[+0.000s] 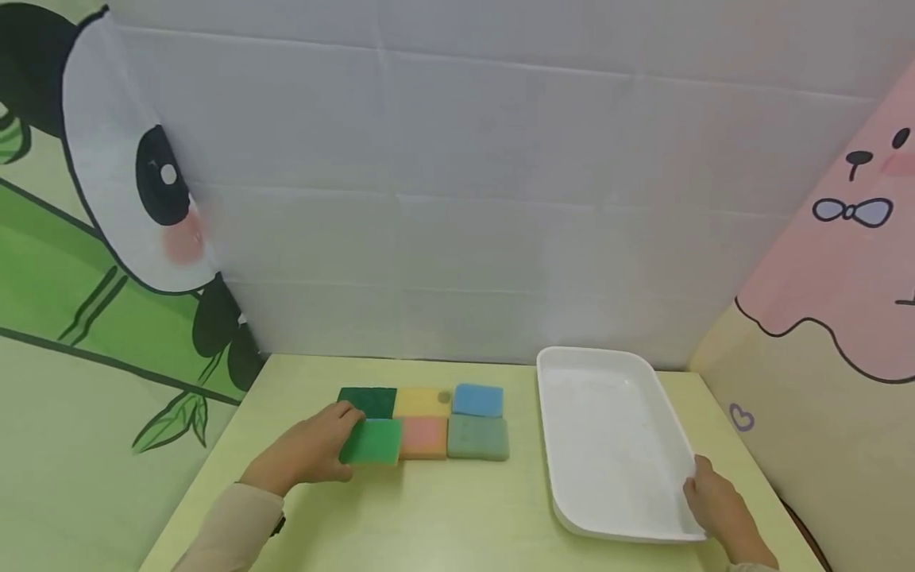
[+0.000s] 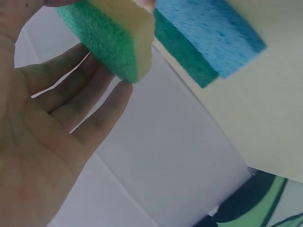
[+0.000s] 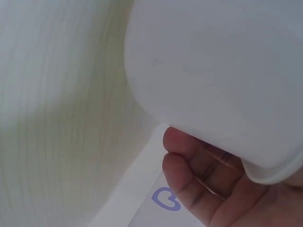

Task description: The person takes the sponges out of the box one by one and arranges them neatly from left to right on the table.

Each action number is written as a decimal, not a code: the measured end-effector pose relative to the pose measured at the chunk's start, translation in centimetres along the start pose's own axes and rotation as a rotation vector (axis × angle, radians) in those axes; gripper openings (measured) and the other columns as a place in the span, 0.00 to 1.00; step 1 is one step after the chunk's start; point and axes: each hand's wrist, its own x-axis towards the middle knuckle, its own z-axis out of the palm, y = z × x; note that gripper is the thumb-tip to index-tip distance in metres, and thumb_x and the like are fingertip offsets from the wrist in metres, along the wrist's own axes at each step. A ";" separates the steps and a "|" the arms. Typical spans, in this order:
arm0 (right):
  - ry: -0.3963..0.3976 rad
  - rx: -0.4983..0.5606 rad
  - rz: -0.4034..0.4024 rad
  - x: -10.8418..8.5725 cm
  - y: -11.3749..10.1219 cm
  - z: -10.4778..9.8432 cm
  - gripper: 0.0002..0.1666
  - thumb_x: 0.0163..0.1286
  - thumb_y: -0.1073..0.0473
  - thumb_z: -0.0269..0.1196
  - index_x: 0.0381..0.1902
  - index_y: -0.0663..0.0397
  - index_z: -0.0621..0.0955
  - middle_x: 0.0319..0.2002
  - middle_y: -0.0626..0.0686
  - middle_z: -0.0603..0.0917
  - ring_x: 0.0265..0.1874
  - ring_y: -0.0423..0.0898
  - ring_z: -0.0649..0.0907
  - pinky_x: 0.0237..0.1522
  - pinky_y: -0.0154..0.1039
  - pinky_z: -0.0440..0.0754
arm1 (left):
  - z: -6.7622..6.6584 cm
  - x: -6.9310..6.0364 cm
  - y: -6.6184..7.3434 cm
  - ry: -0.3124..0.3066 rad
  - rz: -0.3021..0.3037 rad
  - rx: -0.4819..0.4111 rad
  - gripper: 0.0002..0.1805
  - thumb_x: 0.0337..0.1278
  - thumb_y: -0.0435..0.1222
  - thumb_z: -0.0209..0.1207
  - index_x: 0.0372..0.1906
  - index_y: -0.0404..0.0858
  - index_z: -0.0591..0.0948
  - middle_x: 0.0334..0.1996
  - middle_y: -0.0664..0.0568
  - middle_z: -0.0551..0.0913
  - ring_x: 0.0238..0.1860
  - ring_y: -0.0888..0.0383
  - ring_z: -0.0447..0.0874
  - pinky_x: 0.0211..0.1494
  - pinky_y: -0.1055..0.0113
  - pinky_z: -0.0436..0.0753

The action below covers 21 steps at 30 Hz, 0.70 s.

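My left hand (image 1: pixel 314 449) pinches a two-layer sponge (image 1: pixel 372 442) with a bright green top, held by its left side. The left wrist view shows that sponge (image 2: pixel 106 45) with a rough green face and a pale yellow body, fingertips against its edge. Around it lie a dark green sponge (image 1: pixel 379 402), a yellow sponge (image 1: pixel 416 403), a blue sponge (image 1: pixel 478 400), a pink and orange sponge (image 1: pixel 424 438) and a grey-green sponge (image 1: pixel 478 438). At the right, my right hand (image 1: pixel 720 508) grips the rim of a white tray (image 1: pixel 615 445); its curled fingers (image 3: pixel 191 146) show below the tray's side.
The pale yellow table (image 1: pixel 457 512) carries everything. A white sheet (image 1: pixel 457 199) rises behind its back edge. Printed panels stand at both sides, one with a panda (image 1: pixel 114 159), one with a pink figure (image 1: pixel 851 286).
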 end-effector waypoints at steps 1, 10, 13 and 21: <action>-0.003 0.000 0.004 0.0 0.0 0.1 0.30 0.75 0.63 0.43 0.63 0.86 0.54 0.51 0.86 0.71 0.41 0.77 0.79 0.42 0.67 0.77 | 0.2 -0.3 -0.2 -0.005 -0.006 -0.010 0.40 0.36 0.41 0.77 0.58 0.29 0.75 0.50 0.45 0.75 0.47 0.51 0.76 0.49 0.53 0.80; 0.043 -0.020 -0.024 0.0 0.4 0.2 0.29 0.74 0.65 0.45 0.62 0.86 0.55 0.46 0.85 0.74 0.37 0.74 0.81 0.39 0.66 0.78 | 3.2 -1.9 -2.2 -0.053 -0.072 -0.030 0.40 0.36 0.41 0.78 0.58 0.31 0.75 0.53 0.43 0.75 0.54 0.46 0.74 0.55 0.50 0.78; 0.038 -0.024 -0.027 0.1 0.3 0.2 0.29 0.74 0.65 0.45 0.62 0.87 0.56 0.48 0.85 0.73 0.39 0.77 0.80 0.39 0.67 0.78 | 4.3 -2.2 -2.6 -0.084 -0.091 -0.040 0.41 0.37 0.42 0.79 0.58 0.31 0.74 0.55 0.43 0.75 0.56 0.45 0.73 0.56 0.49 0.77; 0.051 -0.021 -0.038 0.0 0.1 0.4 0.27 0.73 0.66 0.46 0.60 0.85 0.57 0.45 0.84 0.74 0.38 0.76 0.80 0.37 0.66 0.78 | 6.0 -2.4 -2.8 -0.094 -0.091 -0.034 0.40 0.33 0.41 0.79 0.56 0.32 0.76 0.53 0.44 0.76 0.55 0.45 0.73 0.57 0.49 0.77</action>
